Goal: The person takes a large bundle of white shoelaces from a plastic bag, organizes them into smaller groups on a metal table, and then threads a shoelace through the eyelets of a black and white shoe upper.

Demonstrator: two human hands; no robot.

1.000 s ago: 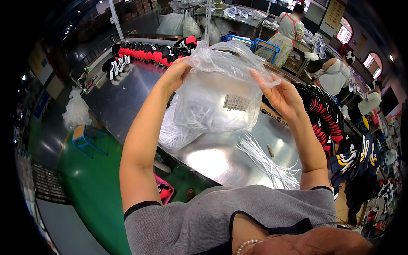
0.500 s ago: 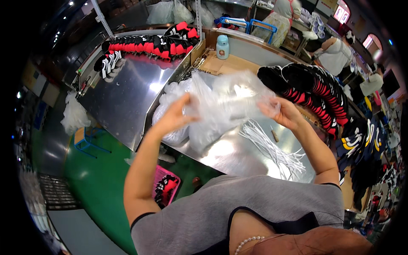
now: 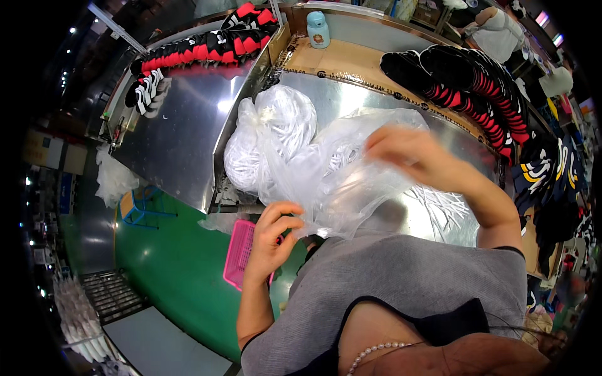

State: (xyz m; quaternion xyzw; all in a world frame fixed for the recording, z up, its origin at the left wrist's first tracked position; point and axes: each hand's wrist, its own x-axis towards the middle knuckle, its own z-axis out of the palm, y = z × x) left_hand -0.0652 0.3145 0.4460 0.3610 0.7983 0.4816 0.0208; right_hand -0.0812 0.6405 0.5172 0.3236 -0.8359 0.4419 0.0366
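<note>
A clear plastic bag (image 3: 351,197) lies spread over the metal tabletop, reaching down to the table's near edge. At its near left corner my left hand (image 3: 274,238) is closed, with its curled fingers pinching the plastic. My right hand (image 3: 417,156) is over the bag's right part; motion smears its fingers, so I cannot tell what it grips. Coiled white cords (image 3: 285,122), wrapped in clear plastic, sit on the left of the tabletop. More cords show dimly through the bag's middle. Loose white cords (image 3: 442,207) lie to the right, partly beneath the bag.
Stacks of black and red shoe uppers (image 3: 464,94) stand at the back right; another row (image 3: 200,50) lines the far left table. A light-blue bottle (image 3: 318,30) stands on cardboard at the back. Below on the green floor is a pink basket (image 3: 239,254), with a blue-legged stool (image 3: 147,207) farther left.
My left hand has moved nearer and down to the bag's near corner. The right hand has swung left over the bag. The plastic now lies lower, and the coiled cords are uncovered.
</note>
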